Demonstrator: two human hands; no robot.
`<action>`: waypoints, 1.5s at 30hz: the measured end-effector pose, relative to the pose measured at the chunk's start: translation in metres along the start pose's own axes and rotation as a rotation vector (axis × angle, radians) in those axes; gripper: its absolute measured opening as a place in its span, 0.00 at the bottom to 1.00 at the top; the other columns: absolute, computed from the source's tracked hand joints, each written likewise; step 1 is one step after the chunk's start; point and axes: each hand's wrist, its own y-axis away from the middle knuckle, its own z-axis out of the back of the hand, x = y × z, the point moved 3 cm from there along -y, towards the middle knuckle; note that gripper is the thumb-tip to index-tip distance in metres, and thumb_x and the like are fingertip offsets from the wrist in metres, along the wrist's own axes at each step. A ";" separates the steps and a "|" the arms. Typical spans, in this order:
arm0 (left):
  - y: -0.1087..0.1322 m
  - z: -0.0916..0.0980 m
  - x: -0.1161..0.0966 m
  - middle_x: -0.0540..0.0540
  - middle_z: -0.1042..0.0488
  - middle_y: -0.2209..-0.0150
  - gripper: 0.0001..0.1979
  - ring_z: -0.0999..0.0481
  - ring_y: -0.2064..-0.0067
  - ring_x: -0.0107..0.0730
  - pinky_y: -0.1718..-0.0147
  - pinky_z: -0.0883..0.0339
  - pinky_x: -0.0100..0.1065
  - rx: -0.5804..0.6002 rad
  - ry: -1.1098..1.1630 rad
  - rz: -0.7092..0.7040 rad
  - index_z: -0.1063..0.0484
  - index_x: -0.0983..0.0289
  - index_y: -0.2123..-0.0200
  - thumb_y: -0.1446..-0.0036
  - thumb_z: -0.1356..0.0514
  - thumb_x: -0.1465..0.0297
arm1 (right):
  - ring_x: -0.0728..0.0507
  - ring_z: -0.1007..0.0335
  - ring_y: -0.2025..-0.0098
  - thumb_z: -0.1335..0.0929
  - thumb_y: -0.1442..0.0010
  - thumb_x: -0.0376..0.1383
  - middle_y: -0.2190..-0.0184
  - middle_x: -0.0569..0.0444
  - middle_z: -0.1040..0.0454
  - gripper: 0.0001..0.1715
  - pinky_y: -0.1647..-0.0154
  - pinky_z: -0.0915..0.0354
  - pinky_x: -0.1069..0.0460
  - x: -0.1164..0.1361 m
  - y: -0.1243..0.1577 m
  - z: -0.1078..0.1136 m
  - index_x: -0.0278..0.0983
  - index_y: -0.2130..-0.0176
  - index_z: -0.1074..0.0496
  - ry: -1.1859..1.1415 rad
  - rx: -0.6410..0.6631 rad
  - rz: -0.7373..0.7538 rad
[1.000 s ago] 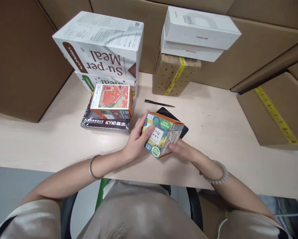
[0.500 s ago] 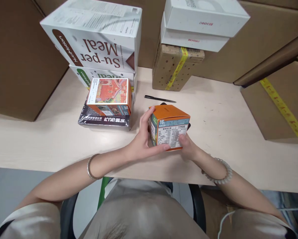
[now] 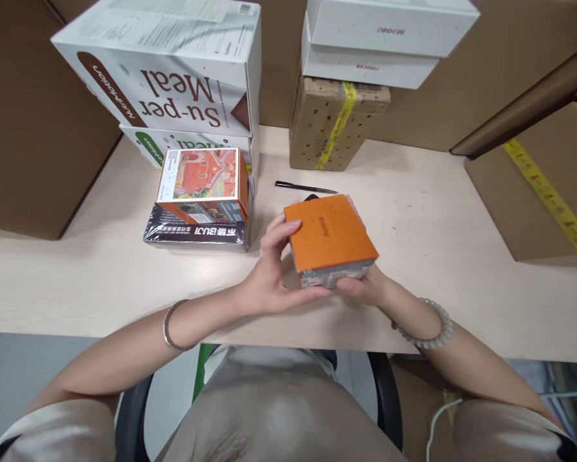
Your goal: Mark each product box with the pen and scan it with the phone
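An orange box (image 3: 331, 232) is held between my two hands above the near part of the table, its plain orange face turned up and a printed side toward me. My left hand (image 3: 275, 273) grips its left side, fingers on the upper edge and thumb along the lower front edge. My right hand (image 3: 362, 282) holds the lower right, with the thumb at the front and the other fingers mostly hidden behind the box. Just beyond the box lies a black pen (image 3: 305, 187). A small dark object, mostly covered, shows at the box's far edge.
At the left, an orange box with a red picture (image 3: 206, 174) rests on a dark wrapped box (image 3: 196, 234), before stacked Su-per Meal boxes (image 3: 172, 90). Behind stand white boxes (image 3: 389, 29) on a taped brown carton (image 3: 336, 125). Another carton (image 3: 538, 186) is at the right.
The held box has been tilted, so its orange face shows more and its printed panel is foreshortened. My right thumb has moved lower. The whole view has shifted slightly.
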 end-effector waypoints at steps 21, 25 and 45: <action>-0.010 -0.017 0.002 0.62 0.15 0.38 0.38 0.27 0.24 0.64 0.27 0.29 0.57 -0.158 1.184 0.935 0.21 0.61 0.34 0.33 0.34 0.39 | 0.30 0.33 0.21 0.25 0.34 0.64 0.21 0.47 0.33 0.60 0.18 0.40 0.28 0.005 -0.009 -0.002 0.53 0.16 0.49 -0.325 -0.080 -0.257; -0.011 -0.018 0.004 0.62 0.15 0.39 0.38 0.26 0.26 0.67 0.31 0.25 0.60 -0.138 1.148 0.946 0.21 0.59 0.34 0.35 0.33 0.39 | 0.32 0.31 0.23 0.24 0.33 0.61 0.20 0.47 0.35 0.57 0.23 0.32 0.32 0.009 -0.009 0.000 0.54 0.18 0.47 -0.289 -0.065 -0.261; -0.002 -0.012 0.016 0.62 0.14 0.47 0.42 0.13 0.46 0.57 0.48 0.21 0.49 -0.367 0.843 0.942 0.25 0.62 0.42 0.53 0.19 0.46 | 0.45 0.27 0.71 0.40 0.26 0.67 0.29 0.35 0.26 0.52 0.71 0.30 0.45 0.005 -0.029 0.065 0.42 0.19 0.43 0.588 -0.201 0.042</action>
